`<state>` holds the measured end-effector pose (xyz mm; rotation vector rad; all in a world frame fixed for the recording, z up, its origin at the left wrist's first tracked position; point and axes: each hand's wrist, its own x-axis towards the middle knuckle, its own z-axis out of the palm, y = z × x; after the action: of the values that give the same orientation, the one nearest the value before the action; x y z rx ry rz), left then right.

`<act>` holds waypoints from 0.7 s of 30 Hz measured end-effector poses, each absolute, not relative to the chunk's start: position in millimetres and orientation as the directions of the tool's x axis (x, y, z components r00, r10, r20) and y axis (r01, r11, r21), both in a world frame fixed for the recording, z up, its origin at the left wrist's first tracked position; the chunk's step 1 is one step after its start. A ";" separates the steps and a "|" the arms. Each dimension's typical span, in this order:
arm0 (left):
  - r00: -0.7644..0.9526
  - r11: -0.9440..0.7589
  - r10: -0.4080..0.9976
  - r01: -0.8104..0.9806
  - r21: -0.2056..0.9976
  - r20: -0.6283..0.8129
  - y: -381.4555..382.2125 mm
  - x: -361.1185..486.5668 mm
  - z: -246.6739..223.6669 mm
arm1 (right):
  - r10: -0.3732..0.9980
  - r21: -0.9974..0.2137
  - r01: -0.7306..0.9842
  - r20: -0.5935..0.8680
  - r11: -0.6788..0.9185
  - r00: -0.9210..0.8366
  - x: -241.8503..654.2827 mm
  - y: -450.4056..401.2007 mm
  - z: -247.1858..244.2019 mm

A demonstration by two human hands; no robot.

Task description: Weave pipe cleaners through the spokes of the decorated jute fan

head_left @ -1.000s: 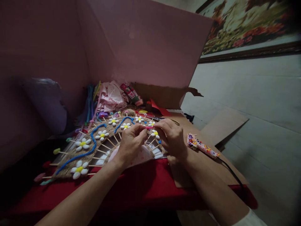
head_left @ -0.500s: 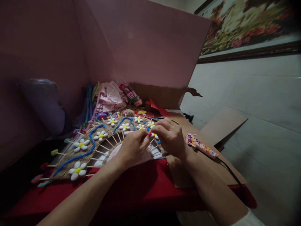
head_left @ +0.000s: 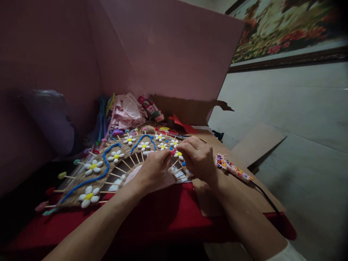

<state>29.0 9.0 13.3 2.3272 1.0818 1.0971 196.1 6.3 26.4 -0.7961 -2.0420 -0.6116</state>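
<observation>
My left hand [head_left: 155, 167] and my right hand [head_left: 198, 158] meet at the fingertips, both closed in a pinch. Between them is a small bright pink piece [head_left: 173, 152], perhaps clay; its exact kind is hard to make out. Beneath and to the left spreads a fan-shaped panel [head_left: 78, 192] of wound twine on thin sticks. White daisies with yellow centres, such as this flower [head_left: 92, 167], decorate it along with a wavy blue strip [head_left: 106, 167]. Coloured knobs tip the sticks around its outer edge. My hands hide part of the panel's right side.
To the right, a flower-patterned tool [head_left: 233, 169] with a black cord lies on brown cardboard [head_left: 261, 195]. Behind the panel sit a crumpled pink cloth [head_left: 129, 110], a printed tube [head_left: 150, 107] and red paper [head_left: 185, 125]. A red cloth [head_left: 163, 221] covers the front edge.
Both hands stay in nearly the same place, their fingertips shifting slightly around the pink piece. The panel and the things around it look unmoved.
</observation>
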 end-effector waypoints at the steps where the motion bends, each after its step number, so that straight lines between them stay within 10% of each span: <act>1: 0.411 -0.649 0.761 0.493 0.580 0.502 9.0 28.8 13.3 | 0.312 0.137 0.723 0.836 0.677 -0.451 196.4 6.1 26.8; 14: 0.456 -0.613 0.775 0.708 0.350 0.437 0.8 29.6 18.5 | 0.315 0.163 0.695 0.803 0.700 -0.506 195.4 7.5 21.0; 21: 0.306 -0.545 0.837 0.397 0.739 0.453 3.5 28.0 17.9 | 0.334 0.065 0.671 0.829 0.739 -0.448 188.3 0.4 19.9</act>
<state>28.0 3.5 17.9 2.0804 1.0929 1.1667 188.3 0.4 19.9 -0.7570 -2.0666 -0.4903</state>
